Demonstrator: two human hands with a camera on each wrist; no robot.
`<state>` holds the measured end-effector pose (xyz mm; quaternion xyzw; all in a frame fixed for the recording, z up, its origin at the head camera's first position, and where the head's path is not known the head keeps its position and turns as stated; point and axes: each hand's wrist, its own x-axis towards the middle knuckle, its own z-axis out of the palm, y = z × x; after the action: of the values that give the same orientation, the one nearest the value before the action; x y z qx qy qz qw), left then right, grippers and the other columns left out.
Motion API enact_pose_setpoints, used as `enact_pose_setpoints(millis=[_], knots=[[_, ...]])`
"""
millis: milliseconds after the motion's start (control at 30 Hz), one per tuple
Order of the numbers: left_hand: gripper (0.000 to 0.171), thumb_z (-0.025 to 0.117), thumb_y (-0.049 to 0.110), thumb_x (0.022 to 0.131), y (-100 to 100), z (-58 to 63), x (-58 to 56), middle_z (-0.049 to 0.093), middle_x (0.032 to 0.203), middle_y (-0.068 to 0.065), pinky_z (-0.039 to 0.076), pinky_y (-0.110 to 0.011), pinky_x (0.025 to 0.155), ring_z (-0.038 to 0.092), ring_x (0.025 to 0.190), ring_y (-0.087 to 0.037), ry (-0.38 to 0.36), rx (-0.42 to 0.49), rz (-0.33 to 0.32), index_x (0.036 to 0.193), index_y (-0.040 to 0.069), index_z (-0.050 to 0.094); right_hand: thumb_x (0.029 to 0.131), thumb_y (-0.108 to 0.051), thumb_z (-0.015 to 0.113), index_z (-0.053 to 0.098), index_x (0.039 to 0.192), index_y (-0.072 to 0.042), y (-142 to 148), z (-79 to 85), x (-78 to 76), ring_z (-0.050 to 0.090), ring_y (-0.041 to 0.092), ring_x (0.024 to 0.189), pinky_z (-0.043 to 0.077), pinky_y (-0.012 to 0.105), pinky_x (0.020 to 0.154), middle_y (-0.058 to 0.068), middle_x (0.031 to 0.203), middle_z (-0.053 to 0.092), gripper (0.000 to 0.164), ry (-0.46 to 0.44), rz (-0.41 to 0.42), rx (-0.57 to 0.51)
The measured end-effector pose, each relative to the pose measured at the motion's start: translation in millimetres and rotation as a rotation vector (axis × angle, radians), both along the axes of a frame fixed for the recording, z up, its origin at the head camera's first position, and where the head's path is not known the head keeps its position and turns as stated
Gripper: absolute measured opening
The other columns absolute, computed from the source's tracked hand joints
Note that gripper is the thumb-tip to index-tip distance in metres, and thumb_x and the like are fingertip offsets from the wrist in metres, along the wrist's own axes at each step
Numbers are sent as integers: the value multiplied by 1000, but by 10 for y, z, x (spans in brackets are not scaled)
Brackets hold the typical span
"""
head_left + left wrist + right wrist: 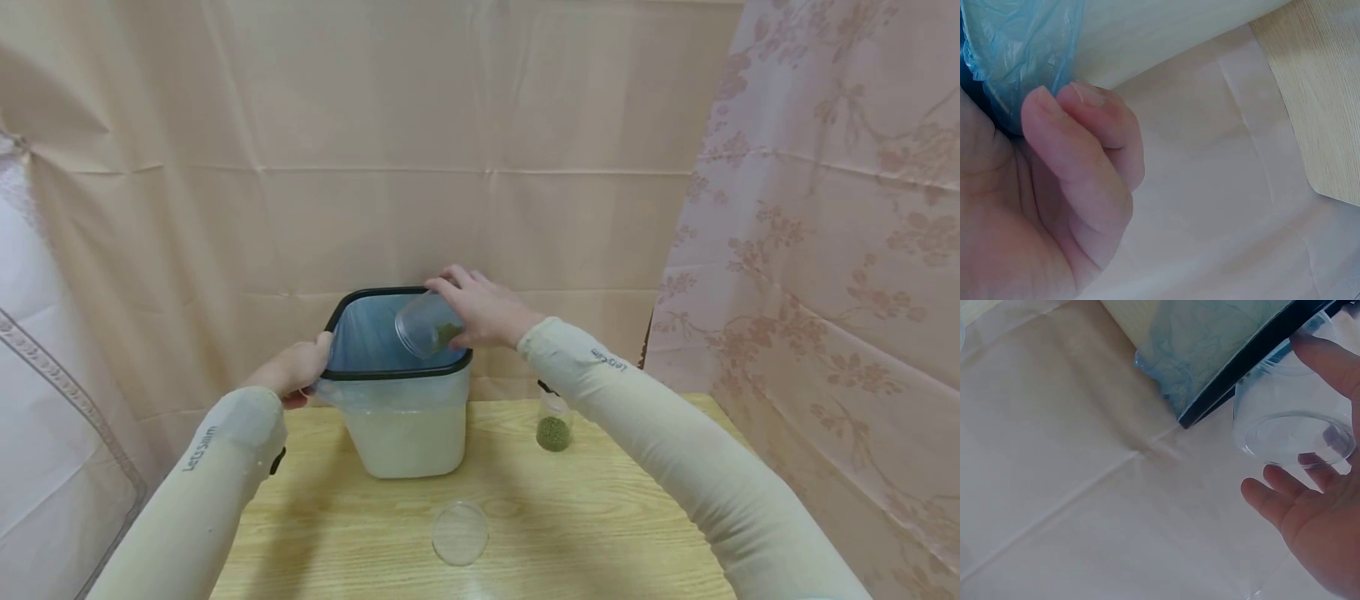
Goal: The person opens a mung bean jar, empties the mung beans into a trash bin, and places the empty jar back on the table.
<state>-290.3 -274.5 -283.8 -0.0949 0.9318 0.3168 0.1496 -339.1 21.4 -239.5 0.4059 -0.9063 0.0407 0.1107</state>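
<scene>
A white trash bin [408, 446] with a black rim [397, 375] and a blue bag liner [363, 329] stands on the table. At its left side my left hand [298, 367] grips the rim, fingers curled by the liner's edge [1035, 44] in the left wrist view. My right hand [487, 312] holds a clear plastic cup [418, 321] tipped sideways over the bin's mouth. Some small green grains [446, 335] show in the cup in the head view. In the right wrist view, thumb and fingers go round the cup [1279, 422].
Under my right forearm stands another clear container [553, 432] with green grains in its bottom. A clear round lid [460, 533] lies on the wooden table [337, 542] in front of the bin. Beige cloth [375, 125] hangs behind, and patterned cloth [847, 250] at right.
</scene>
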Motion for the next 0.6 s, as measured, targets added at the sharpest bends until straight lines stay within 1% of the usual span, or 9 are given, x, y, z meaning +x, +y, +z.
enact_pose_setpoints(millis=[233, 400, 600], knots=[[75, 4, 51, 101, -10, -6, -7, 48, 86, -14, 48, -32, 61, 50, 75, -26, 6, 7, -17, 124, -5, 48, 79, -23, 90, 39, 154, -13, -30, 4, -3, 47, 32, 129, 53, 43, 92, 11, 152, 37, 91, 56, -3, 60], [75, 4, 51, 101, -11, -1, 1, 48, 86, -14, 48, -33, 62, 50, 77, -27, 7, 9, -22, 125, -6, 47, 79, -22, 90, 40, 153, -13, -44, 5, -2, 46, 33, 130, 55, 42, 87, 12, 152, 38, 90, 102, 12, 103], [74, 4, 51, 101, -11, -12, -4, 47, 85, -14, 48, -33, 62, 50, 77, -27, 7, 12, -18, 127, -4, 46, 78, -13, 89, 42, 153, -16, -53, -6, -1, 38, 34, 138, 55, 37, 87, 14, 154, 32, 88, 109, 68, 112]])
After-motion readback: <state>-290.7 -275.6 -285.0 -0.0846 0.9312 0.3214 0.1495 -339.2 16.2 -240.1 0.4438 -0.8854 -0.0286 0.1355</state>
